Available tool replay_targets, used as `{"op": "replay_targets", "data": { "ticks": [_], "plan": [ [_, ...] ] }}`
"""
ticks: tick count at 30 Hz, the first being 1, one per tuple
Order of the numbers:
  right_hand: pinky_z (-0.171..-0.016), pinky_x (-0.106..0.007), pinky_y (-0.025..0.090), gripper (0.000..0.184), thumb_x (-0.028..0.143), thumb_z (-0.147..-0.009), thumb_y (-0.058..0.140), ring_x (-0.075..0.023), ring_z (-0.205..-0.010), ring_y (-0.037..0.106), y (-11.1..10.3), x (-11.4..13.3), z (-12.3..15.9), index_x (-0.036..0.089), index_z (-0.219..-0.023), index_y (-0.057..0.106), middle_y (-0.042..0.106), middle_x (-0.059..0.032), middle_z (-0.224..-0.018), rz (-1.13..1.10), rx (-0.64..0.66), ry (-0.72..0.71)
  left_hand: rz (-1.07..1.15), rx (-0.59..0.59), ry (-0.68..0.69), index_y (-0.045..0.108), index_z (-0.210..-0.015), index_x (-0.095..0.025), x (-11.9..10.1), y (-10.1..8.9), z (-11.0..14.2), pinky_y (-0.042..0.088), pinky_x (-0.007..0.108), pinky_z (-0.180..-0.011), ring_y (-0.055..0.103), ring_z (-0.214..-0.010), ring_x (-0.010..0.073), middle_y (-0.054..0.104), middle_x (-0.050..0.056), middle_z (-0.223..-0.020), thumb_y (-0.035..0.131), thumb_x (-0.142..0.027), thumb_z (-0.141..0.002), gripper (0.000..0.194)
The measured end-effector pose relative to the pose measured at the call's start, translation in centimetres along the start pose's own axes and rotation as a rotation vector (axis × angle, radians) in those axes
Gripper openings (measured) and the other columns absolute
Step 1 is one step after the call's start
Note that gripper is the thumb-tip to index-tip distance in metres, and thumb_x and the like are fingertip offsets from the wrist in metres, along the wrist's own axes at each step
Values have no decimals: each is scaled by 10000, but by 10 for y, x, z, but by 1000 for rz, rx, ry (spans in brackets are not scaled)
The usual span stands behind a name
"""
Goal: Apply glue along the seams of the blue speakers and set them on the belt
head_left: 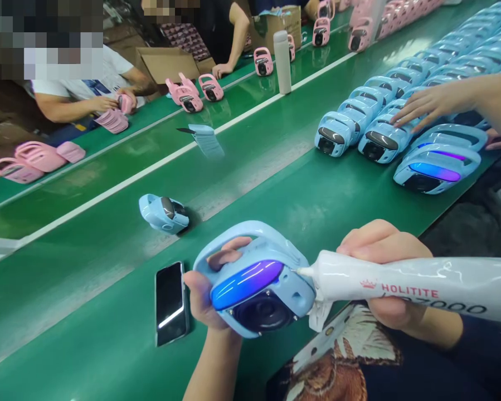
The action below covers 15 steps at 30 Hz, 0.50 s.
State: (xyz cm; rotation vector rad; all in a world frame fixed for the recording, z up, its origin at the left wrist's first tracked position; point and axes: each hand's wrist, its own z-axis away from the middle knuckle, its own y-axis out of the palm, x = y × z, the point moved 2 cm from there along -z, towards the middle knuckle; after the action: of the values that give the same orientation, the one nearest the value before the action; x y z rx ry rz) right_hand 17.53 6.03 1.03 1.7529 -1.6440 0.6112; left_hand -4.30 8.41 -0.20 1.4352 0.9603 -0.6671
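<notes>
The left hand point(206, 301) holds the blue speaker point(264, 309) above the bench point(100, 345), fingers clamped through its handle point(254, 227), thumb outside. The right hand point(390, 245) has its fingers clamped above and below the tube point(400, 284); the nozzle point(305, 272) points at the speaker beside its lit strip point(250, 283). The phone point(170, 303) lies left of the speaker.

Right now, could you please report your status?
Left hand holding lit blue speaker, fingers through handle. Right hand holding white HOLITITE tube, nozzle at speaker's front. Smartphone lies nearby; nozzle unobstructed.
</notes>
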Motion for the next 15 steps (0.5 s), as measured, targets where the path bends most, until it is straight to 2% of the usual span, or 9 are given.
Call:
{"op": "replay_targets", "data": {
  "ticks": [4, 7, 10, 11, 13, 15],
  "plan": [
    [-543, -319, 550, 363, 469, -833, 702, -183, -729, 633, 3, 1, -1, 284, -1144, 689, 646, -37, -854, 25, -40, -5, 14, -3, -16, 772, -741, -235, 0, -3, 2, 593, 325, -709, 717, -787, 219, 760, 49, -909, 573, -752, -750, 554],
    [-494, -259, 535, 324, 508, -821, 704, -128, -664, 653, 9, 6, 0, 267, -1036, 720, 658, -2, -805, 21, -120, -8, 25, -10, -27, 763, -755, -238, 1, -4, 2, 591, 323, -717, 715, -776, 212, 753, 41, -897, 557, -762, -753, 563],
    [-440, -237, 411, 347, 594, -768, 655, -96, -582, 652, 15, 12, 1, 250, -789, 700, 667, 106, -783, 70, -218, 93, 30, -31, -45, 747, -736, -229, 1, 0, 1, 584, 307, -739, 709, -761, 195, 749, 40, -916, 537, -752, -775, 564],
    [-423, -231, 386, 365, 598, -755, 655, -85, -552, 636, 15, 14, 1, 235, -758, 687, 661, 112, -775, 62, -265, 90, 30, -50, -54, 739, -718, -223, 1, 3, 0, 581, 303, -748, 706, -751, 188, 747, 42, -910, 531, -746, -783, 566],
    [-406, -207, 420, 350, 559, -772, 697, -75, -538, 614, 11, 17, 3, 212, -819, 697, 644, 57, -767, 4, -332, 30, 33, -107, -94, 722, -680, -216, -1, 8, -1, 579, 306, -758, 693, -725, 178, 742, 47, -878, 530, -731, -794, 561],
    [-400, -207, 494, 380, 582, -814, 673, -85, -514, 585, 2, 18, 8, 213, -904, 691, 599, 4, -708, 45, -234, -28, 44, -163, -148, 712, -660, -219, -2, 12, -2, 580, 324, -766, 678, -703, 176, 736, 47, -851, 548, -709, -795, 534]
  ]
}}
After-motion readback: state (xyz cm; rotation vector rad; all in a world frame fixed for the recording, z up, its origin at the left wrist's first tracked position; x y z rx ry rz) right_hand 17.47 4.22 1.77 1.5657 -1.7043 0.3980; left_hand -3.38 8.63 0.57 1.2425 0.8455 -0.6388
